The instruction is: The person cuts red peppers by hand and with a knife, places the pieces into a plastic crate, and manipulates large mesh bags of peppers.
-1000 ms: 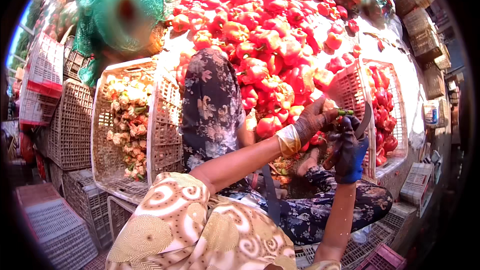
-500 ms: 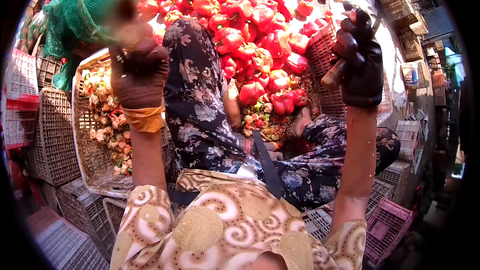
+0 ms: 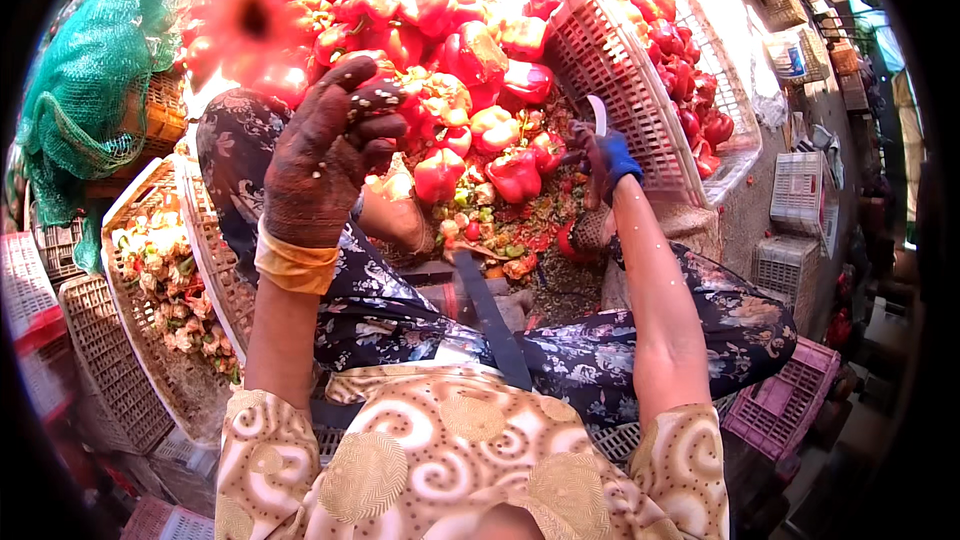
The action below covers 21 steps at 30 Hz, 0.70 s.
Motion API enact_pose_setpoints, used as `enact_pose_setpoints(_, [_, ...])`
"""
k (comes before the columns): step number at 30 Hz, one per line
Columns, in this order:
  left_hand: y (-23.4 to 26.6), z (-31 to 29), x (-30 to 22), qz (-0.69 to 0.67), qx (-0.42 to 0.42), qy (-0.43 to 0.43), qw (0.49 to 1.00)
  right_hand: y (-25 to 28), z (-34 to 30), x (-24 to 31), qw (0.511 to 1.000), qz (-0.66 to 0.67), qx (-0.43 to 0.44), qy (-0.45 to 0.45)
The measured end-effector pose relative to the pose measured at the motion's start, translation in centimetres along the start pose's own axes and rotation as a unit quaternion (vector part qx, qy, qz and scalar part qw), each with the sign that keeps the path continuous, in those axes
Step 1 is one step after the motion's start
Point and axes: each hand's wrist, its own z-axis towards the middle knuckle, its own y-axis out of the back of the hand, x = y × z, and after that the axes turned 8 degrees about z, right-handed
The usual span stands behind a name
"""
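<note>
My left hand [image 3: 322,155], in a dark brown glove with an orange cuff, is raised over my left knee. Its fingers are curled loosely and apart, with nothing between them; pale seeds stick to them. Beyond it a smeared red shape with a dark middle [image 3: 252,20], looking like a hollowed pepper, appears above the heap of red peppers [image 3: 470,55]. Low beside a crate, my right hand [image 3: 605,162], in a dark glove with a blue cuff, grips a small knife [image 3: 598,114] whose curved blade points up. Its handle is hidden in the fist.
A tilted crate [image 3: 625,90] with red peppers stands at the right. At the left a crate [image 3: 150,365] contains pepper cores [image 3: 165,280], near green netting [image 3: 85,100]. Pepper scraps [image 3: 475,225] lie between my legs. A pink crate [image 3: 785,400] is at the lower right.
My right hand has dropped and come inward with the knife. The blurred thing at my left hand is gone from it, and its fingers have loosened. The whole view has shifted.
</note>
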Motion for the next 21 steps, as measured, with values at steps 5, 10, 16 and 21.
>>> enact_pose_setpoints(5, [-3.9, 8.9, 12.2, 0.028, -0.049, 0.182, 0.982, -1.1, 3.9, -16.6, 0.987, -0.128, -0.093, -0.029])
enact_pose_setpoints(10, [2.3, 8.8, 22.4, 0.095, -0.241, 0.28, 0.924, -4.2, 3.7, -16.7, 0.992, 0.002, -0.013, -0.124])
enact_pose_setpoints(16, [5.9, 8.7, 30.3, 0.275, -0.242, 0.378, 0.85, -4.5, 3.0, -17.2, 0.985, 0.061, 0.036, -0.154])
enact_pose_setpoints(21, [10.7, 7.2, 34.6, 0.257, -0.205, 0.251, 0.91, -5.7, 0.3, -13.5, 0.99, 0.08, 0.07, -0.096])
